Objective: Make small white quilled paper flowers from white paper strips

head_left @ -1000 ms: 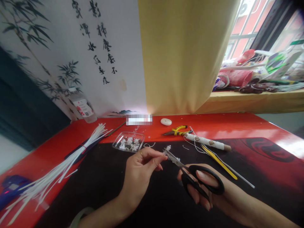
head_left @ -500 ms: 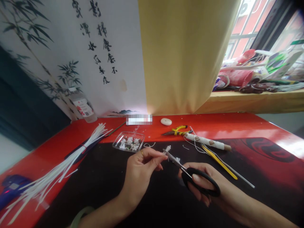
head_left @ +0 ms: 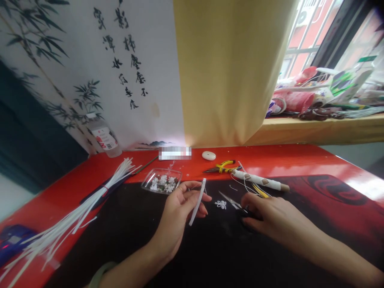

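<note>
A thin white strip (head_left: 198, 203) stands slanted between the thumb and fingers of my left hand (head_left: 180, 208). My right hand (head_left: 258, 210) is closed around the handles of the scissors (head_left: 232, 201), which lie low over the dark mat with the blades pointing left; the handles are mostly hidden. Between the hands, a small white looped flower (head_left: 221, 205) rests on the mat. Behind my left hand is a clear dish (head_left: 146, 185) holding white flowers (head_left: 163, 182).
White strips (head_left: 87, 208) lie bundled at left, near a blue tool (head_left: 15, 244). Behind my right hand are yellow-handled pliers (head_left: 223, 167), a white-wrapped roll (head_left: 261, 179) and yellow tweezers (head_left: 260, 191). A bottle (head_left: 105, 138) and white oval object (head_left: 209, 155) stand farther back.
The scissors have moved away from my left hand and down to the mat, my right hand now over their handles. The white strip now shows upright in my left hand, its fingers more spread.
</note>
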The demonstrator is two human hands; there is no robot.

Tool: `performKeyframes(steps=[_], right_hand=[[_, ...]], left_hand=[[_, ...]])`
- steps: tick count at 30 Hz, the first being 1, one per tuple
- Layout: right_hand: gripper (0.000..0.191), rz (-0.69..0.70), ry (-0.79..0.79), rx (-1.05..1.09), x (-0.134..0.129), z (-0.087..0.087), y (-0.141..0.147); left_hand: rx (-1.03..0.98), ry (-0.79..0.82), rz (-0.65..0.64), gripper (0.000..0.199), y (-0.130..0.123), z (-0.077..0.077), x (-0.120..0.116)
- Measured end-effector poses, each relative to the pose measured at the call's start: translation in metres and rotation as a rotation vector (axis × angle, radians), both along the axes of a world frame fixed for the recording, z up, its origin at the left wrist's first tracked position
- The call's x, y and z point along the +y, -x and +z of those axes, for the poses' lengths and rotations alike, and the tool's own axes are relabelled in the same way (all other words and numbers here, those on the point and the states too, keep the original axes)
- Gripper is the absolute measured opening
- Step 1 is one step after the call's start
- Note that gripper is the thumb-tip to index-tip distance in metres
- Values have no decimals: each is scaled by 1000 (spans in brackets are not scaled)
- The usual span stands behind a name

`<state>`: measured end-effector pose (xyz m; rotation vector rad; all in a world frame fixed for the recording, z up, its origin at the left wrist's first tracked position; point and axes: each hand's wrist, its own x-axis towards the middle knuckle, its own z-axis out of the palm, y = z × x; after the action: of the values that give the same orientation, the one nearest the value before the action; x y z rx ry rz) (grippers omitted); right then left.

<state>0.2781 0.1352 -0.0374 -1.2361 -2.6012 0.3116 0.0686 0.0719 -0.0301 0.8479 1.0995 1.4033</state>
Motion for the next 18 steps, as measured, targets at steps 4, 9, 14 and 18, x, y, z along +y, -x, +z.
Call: performKeyframes(steps=[4,9,14,18], right_hand=[[9,111,-85,-273,-7,-3,-3],[12,116,-154,-341,-18,7,5],[15,102,286,356,-18,21,24],[17,198,740,647,-6,16,38]], left_hand=[[-29,-3,-41,26,0,0,-1],[-127,12,-113,34,-1,1,-2],[-159,61,-224,42,-8,-3,-2],[-109,163,-305,44,-18,-11,-3]])
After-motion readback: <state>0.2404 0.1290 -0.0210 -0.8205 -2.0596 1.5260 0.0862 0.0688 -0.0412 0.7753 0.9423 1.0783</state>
